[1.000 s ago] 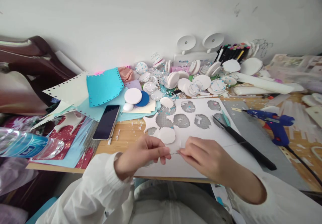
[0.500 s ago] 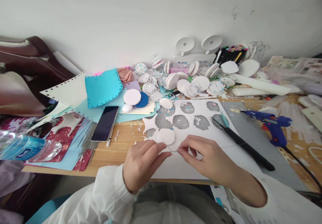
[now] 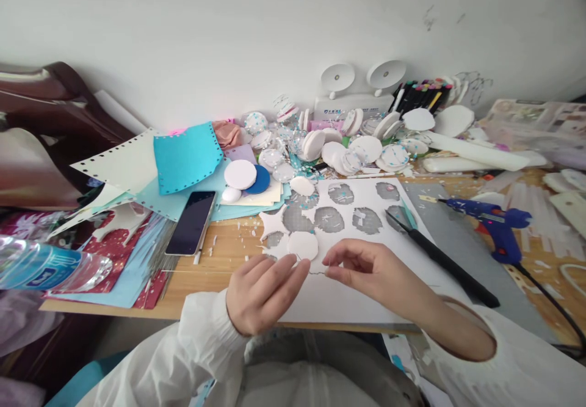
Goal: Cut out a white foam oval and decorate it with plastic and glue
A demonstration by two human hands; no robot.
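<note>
A thin wire (image 3: 315, 272) stretches between my two hands above a white foam sheet (image 3: 348, 300). My left hand (image 3: 270, 291) is closed on its left part, fingers pressed together, with a long straight end reaching out to the left. My right hand (image 3: 366, 266) pinches the other end between thumb and forefinger. Between the fingertips the wire looks twisted or kinked. Just beyond the hands a white foam disc (image 3: 303, 246) lies on the sheet, which has several round holes cut out. A black-handled tool with a thin tip (image 3: 448, 266) rests right of my right hand.
A blue glue gun (image 3: 494, 218) lies on the right with its cord. On the left are a phone (image 3: 191, 222), a bundle of thin wires (image 3: 160, 248) and a water bottle (image 3: 50, 265). White discs with beaded strands (image 3: 339, 144) are heaped along the wall.
My left fingers have rolled over and straightened somewhat along the wire. The wire's upright end by the left fingers has turned down. My right hand has shifted slightly and keeps its pinch.
</note>
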